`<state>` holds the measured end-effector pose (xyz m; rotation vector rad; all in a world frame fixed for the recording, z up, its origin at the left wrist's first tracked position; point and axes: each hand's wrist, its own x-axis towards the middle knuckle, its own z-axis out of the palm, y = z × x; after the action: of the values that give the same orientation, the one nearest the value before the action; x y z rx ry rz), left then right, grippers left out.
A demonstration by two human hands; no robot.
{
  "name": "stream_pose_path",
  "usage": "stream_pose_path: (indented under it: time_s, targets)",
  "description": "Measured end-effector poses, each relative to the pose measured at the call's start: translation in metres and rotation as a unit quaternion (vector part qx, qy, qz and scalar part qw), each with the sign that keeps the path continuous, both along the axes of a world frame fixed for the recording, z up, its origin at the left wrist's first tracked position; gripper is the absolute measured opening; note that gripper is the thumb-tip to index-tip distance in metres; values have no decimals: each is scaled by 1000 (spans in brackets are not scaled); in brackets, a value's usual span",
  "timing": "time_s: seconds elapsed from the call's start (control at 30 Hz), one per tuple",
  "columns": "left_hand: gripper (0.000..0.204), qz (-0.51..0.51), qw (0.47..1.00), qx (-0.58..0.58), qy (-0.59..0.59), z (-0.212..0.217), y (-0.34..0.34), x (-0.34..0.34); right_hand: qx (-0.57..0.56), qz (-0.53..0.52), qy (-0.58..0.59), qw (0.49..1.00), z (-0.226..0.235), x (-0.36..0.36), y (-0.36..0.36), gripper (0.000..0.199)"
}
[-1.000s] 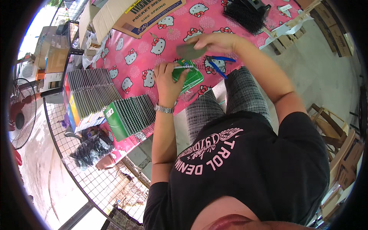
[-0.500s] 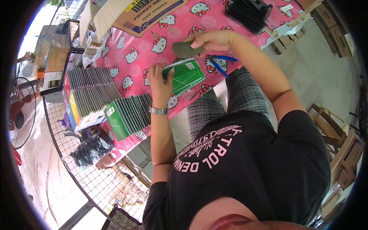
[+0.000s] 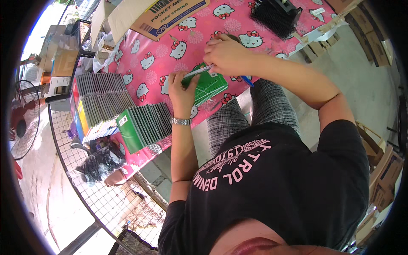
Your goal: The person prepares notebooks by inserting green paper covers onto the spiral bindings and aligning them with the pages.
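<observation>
A small green notebook (image 3: 209, 88) lies on the pink table, its white punched edge on the far side. My left hand (image 3: 182, 91) grips the notebook's left end, thumb on the cover and fingers curled over the edge. My right hand (image 3: 229, 56) is closed at the right end of that edge, its fingertips against the notebook. A dark, flat, rounded piece (image 3: 232, 38) shows just past the right knuckles, mostly hidden by the hand. Blue-handled pliers (image 3: 247, 81) lie beside the notebook, largely covered by my right hand.
To the left stand a stack of green spiral notebooks (image 3: 144, 126) and a taller stack of others (image 3: 102, 104). An open cardboard box (image 3: 163, 19) sits at the back. Black wire coils (image 3: 276, 21) lie at the far right. A fan (image 3: 25, 119) stands beyond the table.
My right hand has come down and left onto the notebook's far edge, turning so the dark piece is mostly hidden and the pliers are covered. My left hand keeps its hold.
</observation>
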<state>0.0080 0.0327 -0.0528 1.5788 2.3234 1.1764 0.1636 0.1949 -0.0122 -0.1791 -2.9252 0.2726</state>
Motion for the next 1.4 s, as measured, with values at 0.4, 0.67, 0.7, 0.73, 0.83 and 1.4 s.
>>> stream_pose_path:
  time_s: [0.4, 0.67, 0.7, 0.73, 0.83, 1.4]
  targets:
    - [25, 16, 999, 34, -12, -1, -5, 9, -34, -79, 178, 980, -24, -3, -30, 21]
    - [28, -12, 995, 10, -94, -7, -9, -3, -301, -11, 47, 952, -44, 10, 63, 26]
    - [29, -27, 996, 2, -83, -1, 0, 2, -173, -1, 104, 979, -82, 23, 90, 27]
    - [31, -33, 997, -7, -73, 6, 4, 6, -117, 14, 111, 987, -97, 27, 98, 29]
    - [37, -33, 999, 2, -33, 5, 7, 6, -91, 53, 58, 993, -109, 31, 106, 33]
    - [38, -40, 998, -9, -49, 0, 6, 1, -807, 141, -26, 574, -12, 3, 47, 46]
